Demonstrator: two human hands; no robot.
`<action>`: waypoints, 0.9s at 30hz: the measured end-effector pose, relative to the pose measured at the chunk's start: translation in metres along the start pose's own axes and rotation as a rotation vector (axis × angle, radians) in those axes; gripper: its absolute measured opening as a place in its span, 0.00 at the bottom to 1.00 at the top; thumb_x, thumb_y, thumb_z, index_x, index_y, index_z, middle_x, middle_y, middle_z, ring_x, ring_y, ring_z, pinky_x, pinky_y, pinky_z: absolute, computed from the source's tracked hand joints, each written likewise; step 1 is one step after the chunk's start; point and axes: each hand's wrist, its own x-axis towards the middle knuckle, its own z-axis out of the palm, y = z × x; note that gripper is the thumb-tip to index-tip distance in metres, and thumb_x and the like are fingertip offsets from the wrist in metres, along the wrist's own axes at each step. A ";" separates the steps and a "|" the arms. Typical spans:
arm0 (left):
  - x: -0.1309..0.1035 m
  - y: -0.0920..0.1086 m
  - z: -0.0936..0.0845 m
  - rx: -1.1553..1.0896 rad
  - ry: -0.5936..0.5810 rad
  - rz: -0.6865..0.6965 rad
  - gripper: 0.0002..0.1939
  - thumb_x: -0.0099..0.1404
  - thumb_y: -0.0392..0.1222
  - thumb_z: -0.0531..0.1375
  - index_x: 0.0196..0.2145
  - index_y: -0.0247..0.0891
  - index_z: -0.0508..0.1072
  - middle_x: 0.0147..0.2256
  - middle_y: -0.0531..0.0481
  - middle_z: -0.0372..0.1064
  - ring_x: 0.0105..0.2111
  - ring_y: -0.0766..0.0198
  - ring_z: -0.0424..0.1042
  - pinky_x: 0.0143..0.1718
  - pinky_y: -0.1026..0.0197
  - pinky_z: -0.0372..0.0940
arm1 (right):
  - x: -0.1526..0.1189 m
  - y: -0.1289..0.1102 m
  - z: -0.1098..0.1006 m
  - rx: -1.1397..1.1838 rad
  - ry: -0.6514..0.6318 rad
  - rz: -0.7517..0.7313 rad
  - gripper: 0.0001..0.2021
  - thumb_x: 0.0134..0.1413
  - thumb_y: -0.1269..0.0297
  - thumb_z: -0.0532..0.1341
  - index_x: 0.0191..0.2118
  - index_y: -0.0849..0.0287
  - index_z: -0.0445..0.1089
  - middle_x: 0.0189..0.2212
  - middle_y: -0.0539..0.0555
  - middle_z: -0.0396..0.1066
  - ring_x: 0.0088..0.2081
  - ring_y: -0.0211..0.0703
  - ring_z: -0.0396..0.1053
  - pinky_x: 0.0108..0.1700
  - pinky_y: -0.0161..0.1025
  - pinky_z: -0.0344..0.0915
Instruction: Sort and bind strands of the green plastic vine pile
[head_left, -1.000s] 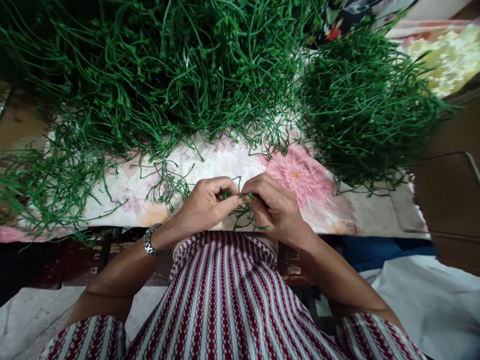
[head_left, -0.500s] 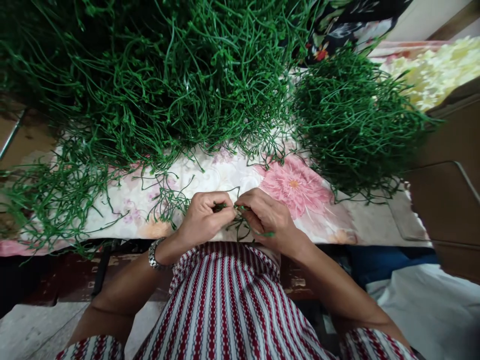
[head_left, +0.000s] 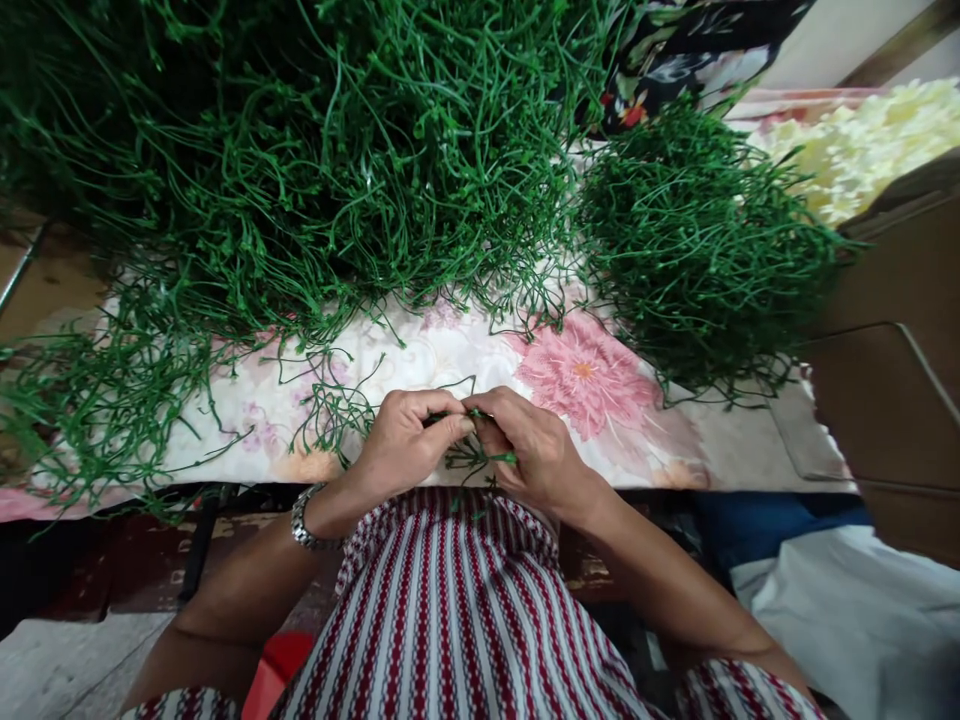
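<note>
My left hand point(head_left: 409, 440) and my right hand point(head_left: 529, 445) meet over the near edge of the flower-patterned cloth. Between their pinched fingertips is a small green plastic stem piece point(head_left: 469, 457), whose thin branches hang below the fingers. Both hands are closed on it; the exact grip point is partly hidden by the fingers. Several loose green stems point(head_left: 334, 410) lie on the cloth just left of my left hand. A big heap of the same green stems point(head_left: 360, 170) rises beyond both hands.
A second pile of green stems point(head_left: 705, 250) sits at the right, beside a brown cardboard box point(head_left: 892, 370). Pale yellow artificial flowers point(head_left: 870, 150) lie behind it. More scattered stems point(head_left: 112, 410) spread over the left end. The cloth point(head_left: 465, 345) shows a large pink flower print.
My fingers have shifted slightly around the stem piece, and its branches show more below them. The view has moved a little, and something red now shows beside my left arm.
</note>
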 end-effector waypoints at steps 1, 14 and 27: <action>0.000 0.000 0.000 0.001 0.005 -0.018 0.06 0.55 0.35 0.57 0.22 0.33 0.70 0.20 0.54 0.64 0.23 0.71 0.61 0.26 0.68 0.57 | 0.000 -0.001 -0.001 0.015 -0.006 0.017 0.12 0.56 0.77 0.49 0.45 0.62 0.60 0.32 0.55 0.66 0.34 0.37 0.65 0.33 0.35 0.65; 0.005 0.008 -0.004 0.234 -0.140 -0.055 0.06 0.53 0.34 0.55 0.20 0.33 0.64 0.17 0.59 0.51 0.20 0.75 0.49 0.20 0.69 0.46 | 0.001 0.004 -0.005 0.042 -0.070 0.106 0.08 0.56 0.74 0.51 0.39 0.64 0.65 0.29 0.54 0.64 0.32 0.37 0.63 0.33 0.34 0.62; 0.002 0.003 0.002 0.377 -0.309 0.090 0.05 0.51 0.31 0.51 0.19 0.34 0.60 0.19 0.57 0.52 0.21 0.73 0.52 0.21 0.67 0.47 | 0.008 0.017 -0.022 0.376 -0.374 0.101 0.09 0.55 0.71 0.52 0.25 0.63 0.60 0.22 0.48 0.55 0.26 0.32 0.56 0.29 0.31 0.52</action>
